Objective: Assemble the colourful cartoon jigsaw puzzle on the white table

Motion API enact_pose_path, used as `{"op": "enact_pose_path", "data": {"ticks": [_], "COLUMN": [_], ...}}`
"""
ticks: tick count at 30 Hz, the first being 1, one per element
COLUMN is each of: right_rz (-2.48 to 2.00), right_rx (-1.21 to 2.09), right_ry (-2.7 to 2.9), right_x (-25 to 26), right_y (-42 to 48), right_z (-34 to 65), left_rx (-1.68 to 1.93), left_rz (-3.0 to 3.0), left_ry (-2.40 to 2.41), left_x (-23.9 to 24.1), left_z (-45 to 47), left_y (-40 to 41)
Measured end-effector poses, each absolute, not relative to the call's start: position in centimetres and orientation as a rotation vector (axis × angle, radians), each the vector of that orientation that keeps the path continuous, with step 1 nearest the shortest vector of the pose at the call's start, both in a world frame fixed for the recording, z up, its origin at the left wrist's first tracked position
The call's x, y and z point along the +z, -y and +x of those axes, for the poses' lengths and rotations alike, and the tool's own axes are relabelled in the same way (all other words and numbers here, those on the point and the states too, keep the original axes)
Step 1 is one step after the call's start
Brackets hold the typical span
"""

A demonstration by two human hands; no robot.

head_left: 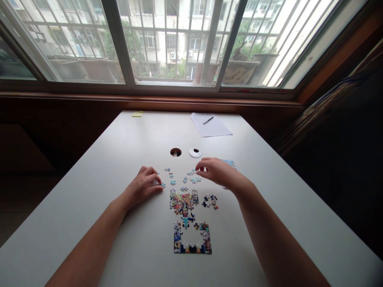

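Note:
My left hand [146,182] rests on the table, left of the loose pieces. Its fingers curl, with thumb and index closed on a light blue puzzle piece [163,185]. Over the right side of the loose pieces, my right hand [211,170] bends down, thumb and index drawn together at a small puzzle piece [194,171], partly hidden by the fingertips. Between the hands lie several scattered blue-white pieces [172,182]. Nearer me is a joined colourful puzzle section [183,199], and below it a frame-shaped puzzle section [177,239] with an open middle.
Dark and white loose pieces [210,201] lie right of the joined section. A blue puzzle section [229,163] shows partly behind my right wrist. Farther back are a cable hole [176,152], its round cover [195,153], paper [211,126] with a pen [208,120], and a yellow note [137,114].

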State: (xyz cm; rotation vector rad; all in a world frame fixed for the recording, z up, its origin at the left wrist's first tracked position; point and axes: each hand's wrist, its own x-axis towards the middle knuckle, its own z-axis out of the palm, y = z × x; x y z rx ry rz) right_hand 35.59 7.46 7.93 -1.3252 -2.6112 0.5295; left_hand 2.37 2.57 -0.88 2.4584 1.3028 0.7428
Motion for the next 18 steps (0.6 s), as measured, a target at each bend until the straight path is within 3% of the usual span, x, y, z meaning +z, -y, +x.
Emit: {"op": "enact_pose_path", "data": {"ticks": [18], "right_rz": [-1.331], "right_rx": [0.517], "right_ry": [2.618], "right_x": [7.75], "right_y": [-7.62], "right_z": [35.79], "left_rx": [0.748], "left_rz": [2.452], "left_ry": [-1.283], "left_x": [-0.65], "left_z": [2.41], "left_y": [-2.52]}}
